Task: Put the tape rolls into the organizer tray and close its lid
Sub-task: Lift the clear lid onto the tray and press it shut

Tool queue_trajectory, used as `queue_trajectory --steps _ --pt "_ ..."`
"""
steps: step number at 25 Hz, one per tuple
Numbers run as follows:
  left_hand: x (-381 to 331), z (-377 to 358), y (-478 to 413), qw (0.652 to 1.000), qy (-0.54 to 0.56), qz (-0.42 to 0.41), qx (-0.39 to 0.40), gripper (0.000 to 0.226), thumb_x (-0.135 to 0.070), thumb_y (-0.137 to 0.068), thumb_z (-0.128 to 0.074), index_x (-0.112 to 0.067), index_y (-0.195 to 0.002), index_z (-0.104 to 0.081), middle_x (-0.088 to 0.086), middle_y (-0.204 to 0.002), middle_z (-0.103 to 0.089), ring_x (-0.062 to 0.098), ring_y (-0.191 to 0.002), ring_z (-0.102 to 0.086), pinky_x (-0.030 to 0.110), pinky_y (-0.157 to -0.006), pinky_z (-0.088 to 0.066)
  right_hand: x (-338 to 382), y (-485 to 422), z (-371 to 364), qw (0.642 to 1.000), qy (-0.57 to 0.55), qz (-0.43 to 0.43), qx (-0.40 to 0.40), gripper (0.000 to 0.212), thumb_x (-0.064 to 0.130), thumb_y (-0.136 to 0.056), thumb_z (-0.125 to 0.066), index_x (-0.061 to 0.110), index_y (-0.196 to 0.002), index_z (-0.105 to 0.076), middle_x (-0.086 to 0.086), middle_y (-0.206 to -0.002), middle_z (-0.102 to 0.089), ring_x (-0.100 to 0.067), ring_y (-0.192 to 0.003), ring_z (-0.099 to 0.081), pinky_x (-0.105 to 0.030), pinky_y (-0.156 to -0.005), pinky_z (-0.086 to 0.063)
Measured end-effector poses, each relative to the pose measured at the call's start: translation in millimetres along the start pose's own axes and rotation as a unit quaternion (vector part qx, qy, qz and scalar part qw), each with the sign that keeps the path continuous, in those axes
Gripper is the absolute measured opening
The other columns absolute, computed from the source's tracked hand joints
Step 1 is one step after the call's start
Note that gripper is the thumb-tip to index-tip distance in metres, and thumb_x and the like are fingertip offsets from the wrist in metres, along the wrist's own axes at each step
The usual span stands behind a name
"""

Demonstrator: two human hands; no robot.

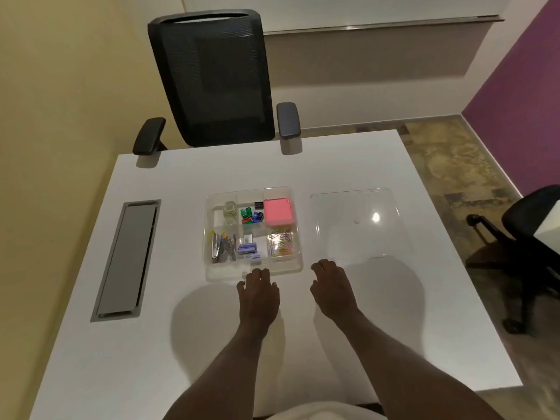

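My left hand (258, 294) rests palm down at the near edge of the clear organizer tray (254, 269), fingers loosely curled, holding nothing. My right hand (331, 287) is empty too, just short of the lid (360, 225), which lies flat right of the tray. Tape rolls (230, 209) sit in the tray's far-left compartment. Beyond the table's (181, 328) far edge stands the black office chair (212, 80).

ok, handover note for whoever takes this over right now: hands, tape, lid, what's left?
Left hand: empty, resting at the near edge of the organizer tray.
Right hand: empty, on the table, just short of the lid.
Tape rolls: two clear ones already in the tray's far-left compartment; none visible loose on the table.
Lid: off, lying flat to the right of the tray.
Left to do: set the lid on the tray and close it.
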State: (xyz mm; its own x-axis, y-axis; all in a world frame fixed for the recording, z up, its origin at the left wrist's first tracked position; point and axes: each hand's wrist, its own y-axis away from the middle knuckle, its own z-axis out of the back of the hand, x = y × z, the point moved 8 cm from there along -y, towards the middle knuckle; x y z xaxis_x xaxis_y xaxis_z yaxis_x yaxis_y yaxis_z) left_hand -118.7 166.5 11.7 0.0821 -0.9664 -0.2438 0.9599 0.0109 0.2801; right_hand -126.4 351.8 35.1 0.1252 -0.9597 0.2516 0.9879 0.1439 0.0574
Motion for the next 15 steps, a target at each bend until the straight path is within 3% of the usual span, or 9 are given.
queue_trajectory --steps 7,15 --pt "-91 -18 -18 0.999 0.029 -0.024 0.009 0.038 -0.029 -0.107 -0.045 -0.014 -0.141 -0.053 0.006 -0.141 -0.058 0.024 -0.130 -0.055 0.041 -0.107 -0.049 -113 -1 17 0.998 -0.014 -0.057 0.027 0.030 0.018 -0.094 -0.051 0.020 -0.122 -0.059 0.004 -0.119 -0.059 -0.019 -0.111 -0.056 -0.032 -0.094 -0.044" --pt "-169 -27 -74 0.996 0.080 -0.034 0.011 0.035 -0.021 -0.108 -0.046 -0.008 -0.139 -0.055 0.009 -0.133 -0.059 0.025 -0.124 -0.056 0.042 -0.096 -0.056 -216 -45 38 0.994 -0.036 -0.104 0.023 0.029 0.018 -0.094 -0.058 0.014 -0.122 -0.062 -0.002 -0.117 -0.061 -0.024 -0.111 -0.058 -0.034 -0.094 -0.046"
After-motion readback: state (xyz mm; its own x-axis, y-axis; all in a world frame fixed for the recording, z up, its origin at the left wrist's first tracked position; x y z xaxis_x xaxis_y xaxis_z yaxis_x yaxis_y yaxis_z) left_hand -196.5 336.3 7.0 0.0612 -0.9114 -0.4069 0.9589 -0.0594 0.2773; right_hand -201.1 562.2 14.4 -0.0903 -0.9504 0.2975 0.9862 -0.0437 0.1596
